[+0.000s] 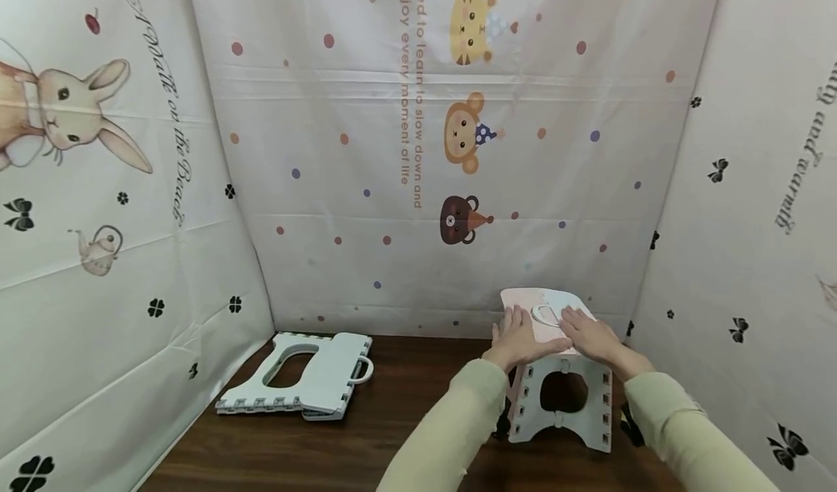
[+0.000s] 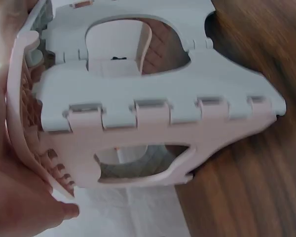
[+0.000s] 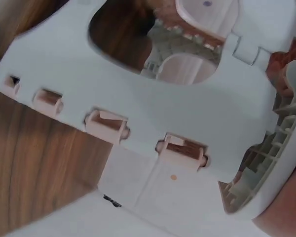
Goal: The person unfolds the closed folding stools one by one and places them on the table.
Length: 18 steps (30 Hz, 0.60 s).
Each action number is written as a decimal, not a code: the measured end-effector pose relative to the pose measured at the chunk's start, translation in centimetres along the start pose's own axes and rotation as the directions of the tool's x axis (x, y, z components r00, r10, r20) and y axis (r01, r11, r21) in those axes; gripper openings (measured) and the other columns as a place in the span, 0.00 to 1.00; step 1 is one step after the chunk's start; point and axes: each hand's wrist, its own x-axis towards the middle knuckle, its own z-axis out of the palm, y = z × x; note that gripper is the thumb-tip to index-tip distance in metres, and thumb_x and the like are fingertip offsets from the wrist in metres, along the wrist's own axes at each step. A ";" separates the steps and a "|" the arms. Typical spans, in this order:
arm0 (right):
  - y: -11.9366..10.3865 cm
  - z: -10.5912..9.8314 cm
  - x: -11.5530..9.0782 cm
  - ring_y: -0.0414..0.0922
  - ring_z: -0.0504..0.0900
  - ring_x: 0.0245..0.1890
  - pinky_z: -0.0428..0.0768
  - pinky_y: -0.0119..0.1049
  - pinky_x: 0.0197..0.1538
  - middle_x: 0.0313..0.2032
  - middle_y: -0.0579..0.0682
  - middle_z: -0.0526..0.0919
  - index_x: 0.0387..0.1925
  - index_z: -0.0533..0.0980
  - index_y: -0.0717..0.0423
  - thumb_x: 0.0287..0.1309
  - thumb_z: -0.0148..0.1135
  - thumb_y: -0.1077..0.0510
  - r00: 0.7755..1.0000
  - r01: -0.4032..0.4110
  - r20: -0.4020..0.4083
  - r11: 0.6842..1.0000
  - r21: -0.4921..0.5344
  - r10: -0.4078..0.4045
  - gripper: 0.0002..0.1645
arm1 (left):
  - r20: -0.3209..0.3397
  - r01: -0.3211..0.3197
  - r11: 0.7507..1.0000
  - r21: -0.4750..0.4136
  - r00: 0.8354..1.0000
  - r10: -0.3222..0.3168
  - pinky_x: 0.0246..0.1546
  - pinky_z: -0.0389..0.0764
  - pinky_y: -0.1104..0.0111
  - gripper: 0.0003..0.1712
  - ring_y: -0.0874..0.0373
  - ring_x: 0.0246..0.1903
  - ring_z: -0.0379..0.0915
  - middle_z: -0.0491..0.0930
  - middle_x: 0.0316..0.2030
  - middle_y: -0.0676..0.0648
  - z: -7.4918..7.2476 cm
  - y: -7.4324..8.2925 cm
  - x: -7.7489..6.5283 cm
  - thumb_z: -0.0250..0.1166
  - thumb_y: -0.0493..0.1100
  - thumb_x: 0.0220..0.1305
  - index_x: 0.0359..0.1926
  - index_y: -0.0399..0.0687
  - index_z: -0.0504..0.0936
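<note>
An unfolded folding step stool (image 1: pixel 532 397) in pale pink and whitish blue stands on the right part of the table. Its top, with an oval handle, tilts toward the back wall. My left hand (image 1: pixel 519 341) rests on the pink half of the top, its fingers extended. On the pale half lies my right hand (image 1: pixel 591 334), fingers stretched flat. The left wrist view shows the hinged pale side panel (image 2: pixel 232 79) and the pink leg below it, with my left hand (image 2: pixel 19 197) along the top's edge. In the right wrist view, a pale panel (image 3: pixel 187 113) with pink hinges fills most of the frame.
A second folding stool (image 1: pixel 320 379), whitish and folded flat, lies at the table's left with its handle toward the middle. The dark wood table (image 1: pixel 392 419) is bounded by printed cloth walls (image 1: pixel 327 150) at the back and both sides.
</note>
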 end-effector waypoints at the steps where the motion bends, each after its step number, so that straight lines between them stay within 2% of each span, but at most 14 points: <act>1: -0.1 0.0 0.1 0.72 0.54 0.68 0.55 0.70 0.64 0.67 0.76 0.56 0.65 0.58 0.78 0.75 0.36 0.51 1.000 0.010 -0.011 0.998 -0.055 -0.010 0.34 | 0.005 -0.006 1.000 0.019 1.000 0.005 0.74 0.47 0.51 0.57 0.56 0.77 0.32 0.41 0.77 0.51 -0.2 0.0 0.0 0.52 0.78 0.56 0.76 0.52 0.47; 3: -0.3 -0.1 0.0 0.72 0.53 0.68 0.54 0.70 0.64 0.67 0.75 0.56 0.66 0.58 0.78 0.75 0.37 0.51 1.000 -0.011 -0.024 0.998 -0.060 0.010 0.34 | 0.030 -0.025 1.000 0.015 0.999 0.025 0.74 0.46 0.52 0.56 0.56 0.77 0.31 0.41 0.77 0.51 -0.4 -0.3 0.2 0.51 0.76 0.58 0.76 0.51 0.46; 6: -0.3 0.5 -0.5 0.71 0.55 0.68 0.56 0.69 0.65 0.67 0.75 0.57 0.65 0.58 0.78 0.75 0.37 0.52 0.999 -0.030 -0.033 0.998 -0.063 0.028 0.33 | 0.058 -0.037 0.999 -0.020 0.998 0.039 0.74 0.44 0.50 0.52 0.53 0.77 0.29 0.39 0.77 0.48 -0.5 -2.2 -0.2 0.49 0.74 0.62 0.77 0.51 0.44; 8: 0.0 0.6 -0.8 0.72 0.55 0.68 0.56 0.68 0.65 0.67 0.75 0.57 0.65 0.58 0.78 0.75 0.38 0.52 0.999 -0.031 -0.033 0.998 -0.062 0.029 0.33 | 0.050 -0.041 0.999 -0.007 0.998 0.041 0.74 0.42 0.47 0.50 0.51 0.77 0.28 0.37 0.77 0.46 -0.9 -4.4 -0.5 0.47 0.72 0.65 0.77 0.53 0.43; 10: 0.3 0.5 -1.0 0.72 0.55 0.67 0.57 0.68 0.64 0.66 0.76 0.58 0.65 0.58 0.79 0.74 0.38 0.53 0.999 -0.024 -0.037 0.998 -0.054 0.022 0.33 | 0.021 -0.024 0.998 0.050 1.000 0.023 0.73 0.41 0.44 0.47 0.47 0.77 0.29 0.37 0.77 0.44 -2.0 -7.5 -1.0 0.47 0.69 0.68 0.77 0.54 0.42; 12: 0.5 0.2 -0.9 0.73 0.55 0.67 0.56 0.68 0.64 0.66 0.76 0.57 0.65 0.57 0.79 0.74 0.38 0.53 0.999 -0.016 -0.039 0.999 -0.040 0.015 0.33 | -0.005 0.049 0.994 0.095 0.999 -0.048 0.70 0.46 0.38 0.44 0.39 0.75 0.33 0.38 0.77 0.41 -3.8 -11.1 -2.1 0.51 0.64 0.69 0.77 0.55 0.44; 14: 0.7 -0.1 -0.6 0.73 0.54 0.67 0.55 0.69 0.64 0.66 0.76 0.57 0.65 0.57 0.79 0.75 0.38 0.52 0.999 -0.009 -0.045 0.999 -0.034 0.007 0.34 | -0.035 0.156 0.975 0.157 0.988 -0.153 0.66 0.54 0.37 0.43 0.32 0.72 0.42 0.43 0.75 0.35 -6.4 -15.0 -3.8 0.58 0.55 0.67 0.75 0.50 0.49; 16: 0.8 -0.2 -0.3 0.73 0.55 0.67 0.55 0.69 0.64 0.66 0.76 0.57 0.65 0.56 0.79 0.75 0.37 0.51 0.999 -0.002 -0.051 0.999 -0.037 0.000 0.34 | -0.077 0.281 0.935 0.214 0.960 -0.271 0.62 0.61 0.38 0.37 0.30 0.68 0.52 0.54 0.70 0.31 -8.9 -18.7 -6.0 0.64 0.46 0.62 0.68 0.42 0.62; 18: 0.8 -0.1 -0.2 0.73 0.55 0.67 0.55 0.69 0.64 0.66 0.76 0.57 0.65 0.56 0.79 0.75 0.36 0.51 0.999 0.000 -0.041 0.999 -0.037 -0.001 0.35 | -0.111 0.398 0.868 0.296 0.917 -0.382 0.57 0.67 0.41 0.26 0.30 0.61 0.61 0.66 0.62 0.28 -11.0 -22.1 -8.5 0.67 0.38 0.56 0.56 0.36 0.73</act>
